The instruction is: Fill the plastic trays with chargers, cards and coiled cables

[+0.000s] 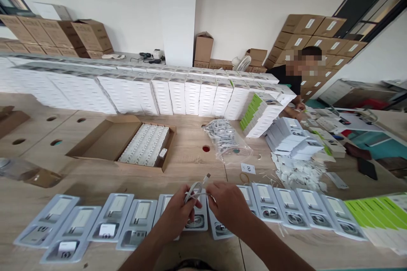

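My left hand [179, 211] is closed around a coiled white USB cable [194, 191], whose plug points up and away from me. At the coil's right side, the fingers of my right hand [225, 199] pinch a part of the same cable. Beneath both hands runs a row of pale plastic trays [143, 209]. Trays toward the right hold a white block and a coiled cable [295, 219]. Several on the left hold a white block with a small white piece or card [107, 230] in the lower recess. My forearms and hands hide parts of the middle trays.
A cardboard box [173, 135] of white adapters and a plastic bag of cables [222, 135] lie beyond the trays. Stacked white boxes [178, 95] form a wall behind. Right of them, a person [286, 74] works near loose white pieces [299, 171]. A bottle [22, 169] lies left.
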Tool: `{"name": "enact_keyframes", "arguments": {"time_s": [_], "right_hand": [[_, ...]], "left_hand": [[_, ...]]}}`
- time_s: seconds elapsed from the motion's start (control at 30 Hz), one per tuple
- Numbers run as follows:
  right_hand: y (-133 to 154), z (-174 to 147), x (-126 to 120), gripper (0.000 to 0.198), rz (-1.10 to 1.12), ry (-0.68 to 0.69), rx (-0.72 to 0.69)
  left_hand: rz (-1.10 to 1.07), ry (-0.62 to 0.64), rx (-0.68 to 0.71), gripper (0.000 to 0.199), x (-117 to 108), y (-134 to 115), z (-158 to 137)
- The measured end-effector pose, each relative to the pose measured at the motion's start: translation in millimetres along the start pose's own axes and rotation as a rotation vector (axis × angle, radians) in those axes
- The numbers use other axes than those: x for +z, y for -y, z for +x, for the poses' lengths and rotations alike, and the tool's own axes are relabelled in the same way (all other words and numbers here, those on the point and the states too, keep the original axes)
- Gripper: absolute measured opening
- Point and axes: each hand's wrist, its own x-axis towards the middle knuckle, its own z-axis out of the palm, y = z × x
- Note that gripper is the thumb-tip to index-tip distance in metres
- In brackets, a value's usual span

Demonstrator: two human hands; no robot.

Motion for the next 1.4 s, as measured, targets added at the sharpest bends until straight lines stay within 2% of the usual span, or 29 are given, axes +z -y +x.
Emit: {"name": "enact_keyframes", "arguments": {"time_s": [0.07, 0.17, 0.37, 0.53, 0.63, 0.77, 0.83, 0.93, 1.0, 1.07, 1.13, 1.2, 1.3, 1.4], "right_hand": [[4.5, 1.2, 2.8, 0.009, 0.189, 0.041, 0.134], [9.1, 5.6, 9.2, 0.012, 0.548, 0.06, 0.259], [15.4, 11.2, 30.1, 0.016, 1.084, 0.011, 0.387], [13.5, 5.5, 40.9, 0.027, 1.392, 0.12, 0.481], [13.5, 1.0, 41.7, 0.027, 1.267, 0.083, 0.494], [15.8, -3.8, 40.9, 0.019, 0.747, -0.162, 0.366], [14.2, -5.3, 39.3, 0.029, 0.592, -0.275, 0.305], [5.3, -5.6, 33.7, 0.049, 0.52, -0.371, 0.208], [-3.3, -4.4, 29.3, 0.05, 0.548, -0.351, 0.191], [-11.0, -2.5, 26.8, 0.047, 0.674, -0.238, 0.243], [-15.6, -0.9, 26.8, 0.039, 0.87, -0.096, 0.321], [-17.1, -0.1, 28.5, 0.032, 1.057, -0.022, 0.381], [-17.0, -0.5, 30.5, 0.025, 1.212, -0.05, 0.385], [-17.4, -1.3, 29.7, 0.02, 1.185, -0.066, 0.349]], "left_hand": [[0.046, -0.007, 0.019, 0.014, 1.5, -1.5, -1.6], [0.08, -0.006, 0.041, 0.014, 5.3, -4.5, -3.2], [0.069, 0.033, 0.086, 0.014, 10.4, -4.4, -1.1], [0.055, 0.026, 0.113, 0.011, 11.9, -6.3, -2.1], [-0.011, 0.083, 0.076, 0.012, 14.0, -9.0, -1.9], [0.022, 0.048, 0.06, 0.015, 12.2, -13.4, 1.8], [0.128, 0.002, 0.082, 0.015, 8.3, -18.3, 2.8], [0.34, -0.077, 0.158, 0.013, 1.9, -28.7, 1.5], [0.451, -0.104, 0.208, 0.016, -0.5, -34.4, 0.1], [0.507, -0.116, 0.245, 0.025, -1.0, -36.7, -0.8], [0.504, -0.126, 0.28, 0.031, -0.5, -35.2, -0.8], [0.425, -0.118, 0.286, 0.038, -0.7, -31.4, 0.0], [0.137, -0.017, 0.146, 0.051, -4.3, -25.0, 2.5], [-0.181, 0.133, -0.086, 0.041, -10.3, -21.5, 5.7]]}}
